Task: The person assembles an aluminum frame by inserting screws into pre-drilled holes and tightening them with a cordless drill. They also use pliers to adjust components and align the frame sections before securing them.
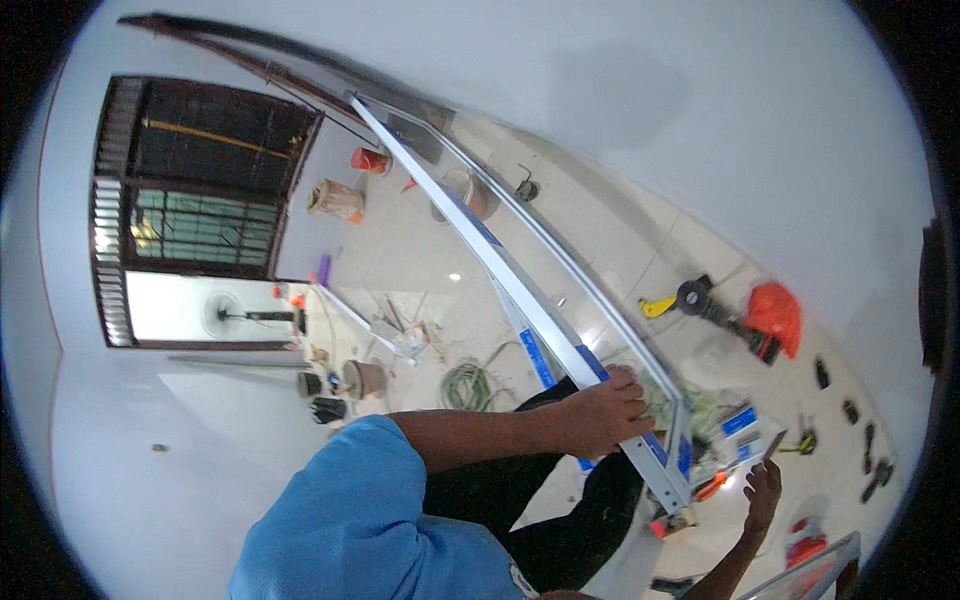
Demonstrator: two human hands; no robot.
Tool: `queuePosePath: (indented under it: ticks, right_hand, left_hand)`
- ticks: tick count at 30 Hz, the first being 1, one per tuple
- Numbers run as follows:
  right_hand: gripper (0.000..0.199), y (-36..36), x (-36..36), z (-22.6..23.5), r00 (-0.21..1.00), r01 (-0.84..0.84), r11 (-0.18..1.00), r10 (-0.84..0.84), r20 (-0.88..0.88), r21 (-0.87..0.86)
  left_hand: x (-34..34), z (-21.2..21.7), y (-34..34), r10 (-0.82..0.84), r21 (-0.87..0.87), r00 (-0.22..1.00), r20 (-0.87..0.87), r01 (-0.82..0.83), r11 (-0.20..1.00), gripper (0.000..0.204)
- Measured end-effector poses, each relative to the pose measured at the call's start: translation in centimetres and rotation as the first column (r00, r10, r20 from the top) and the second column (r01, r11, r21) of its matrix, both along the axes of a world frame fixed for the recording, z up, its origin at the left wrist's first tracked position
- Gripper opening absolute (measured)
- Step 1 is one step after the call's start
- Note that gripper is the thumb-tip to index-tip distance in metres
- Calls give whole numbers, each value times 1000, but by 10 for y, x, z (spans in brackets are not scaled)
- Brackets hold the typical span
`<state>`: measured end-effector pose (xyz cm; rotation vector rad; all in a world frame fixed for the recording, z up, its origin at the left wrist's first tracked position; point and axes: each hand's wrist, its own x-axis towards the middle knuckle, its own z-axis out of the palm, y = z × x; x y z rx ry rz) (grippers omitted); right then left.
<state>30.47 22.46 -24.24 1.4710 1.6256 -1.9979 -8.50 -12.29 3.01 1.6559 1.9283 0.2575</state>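
A long white metal frame (530, 298) with patches of blue film runs slantwise from the upper left down to my knees. My left hand (608, 412) is closed over its white bar near the lower end. Off to the right, apart from the frame, my right hand (762, 492) is closed on a small flat grey piece (775, 444), whose exact kind I cannot make out. Below the frame's end lies a red-orange tool (711, 487), partly covered. Blue-and-white packets (740, 421) rest on the floor beside the frame's corner.
A power tool (712, 312) with a yellow handle lies by a red plastic bag (774, 318). A coiled green hose (467, 387), a red bucket (370, 160) and a brown pail (363, 379) stand farther off. Another framed panel (815, 568) juts in at lower right.
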Motion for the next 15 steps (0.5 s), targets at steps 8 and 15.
queuePosePath:
  ticks: [8,15]
  right_hand:
    - [73,-125,-275,236,689,-677,732,666,-287,76]
    - [87,-272,-456,261,484,-844,520,844,-230,133]
  left_hand:
    - [-14,9,-54,378,187,925,-50,-363,913,71]
    - [-66,25,-155,769,533,626,130,-698,478,62]
